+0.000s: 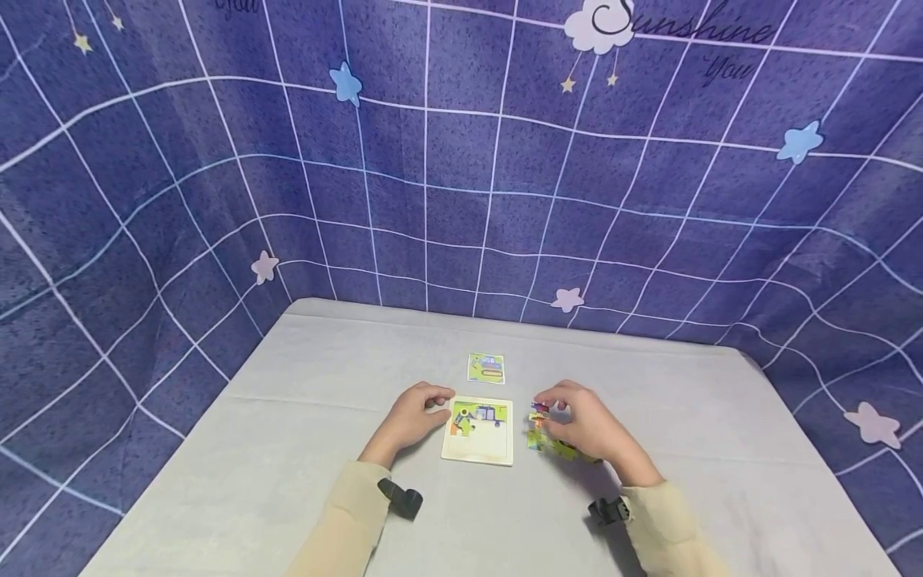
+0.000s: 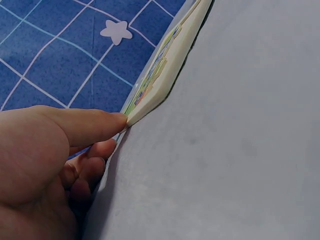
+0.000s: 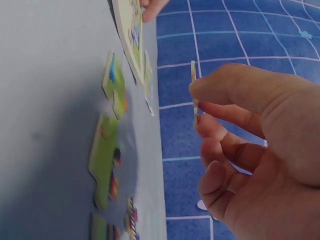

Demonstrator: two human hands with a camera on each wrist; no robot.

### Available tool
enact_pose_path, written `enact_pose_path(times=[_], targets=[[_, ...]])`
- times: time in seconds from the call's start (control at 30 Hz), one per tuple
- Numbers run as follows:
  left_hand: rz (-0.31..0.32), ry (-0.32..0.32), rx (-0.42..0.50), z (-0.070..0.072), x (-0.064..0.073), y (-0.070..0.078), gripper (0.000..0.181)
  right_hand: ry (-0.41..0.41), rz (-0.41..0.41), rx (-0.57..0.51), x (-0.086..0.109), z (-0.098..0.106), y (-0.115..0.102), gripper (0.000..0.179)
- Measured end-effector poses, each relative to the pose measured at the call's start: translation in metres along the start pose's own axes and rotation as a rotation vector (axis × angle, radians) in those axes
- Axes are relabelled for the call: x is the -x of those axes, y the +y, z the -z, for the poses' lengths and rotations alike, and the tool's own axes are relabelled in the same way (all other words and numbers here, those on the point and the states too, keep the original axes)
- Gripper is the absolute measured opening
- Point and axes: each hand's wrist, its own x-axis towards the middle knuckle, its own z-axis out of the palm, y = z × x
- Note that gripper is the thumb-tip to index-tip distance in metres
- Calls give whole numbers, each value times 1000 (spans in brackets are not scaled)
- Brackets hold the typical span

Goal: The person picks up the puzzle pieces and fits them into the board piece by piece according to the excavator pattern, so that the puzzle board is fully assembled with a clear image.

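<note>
Pale square shallow tray [image 1: 477, 460]: it lies flat on the light grey cloth-covered table [image 1: 303, 385], between the two hands; printed pieces fill its upper part and some of its left side, while the lower right shows a bare bottom.
Left hand [image 1: 413, 417]: the thumb tip touches the tray on its left side, toward the far corner; other fingers are bent, and whether they truly grasp the rim I cannot tell. A light pressure here should be enough against sliding.
Right hand [image 1: 582, 421]: thumb and fingertips pinch one thin flat jigsaw piece [image 3: 193, 71], seen edge-on and raised over the table.
Piece in the pinch: its picture is hard to read; in my judgement, it is good to turn it first until its outline suits the gap, then lower it level and press softly, without force.
Small square printed card [image 1: 486, 369]: beyond the tray, apart from it; probably a useful guide for the colours.
Loose green-patterned jigsaw pieces [image 3: 104, 155]: on the table, right of the tray, near the right hand; it should pass above them, in order not to scatter them.
</note>
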Motion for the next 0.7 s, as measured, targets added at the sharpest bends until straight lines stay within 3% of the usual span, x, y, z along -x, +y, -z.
enact_pose_path(times=[0.3,0.7], targets=[[9,-6,-5,1,0,0,33,-28,45,-29,-11,-18,-10,34],[1,-13,2,2,0,1,33,-95,133,8,-29,-40,-23,32]])
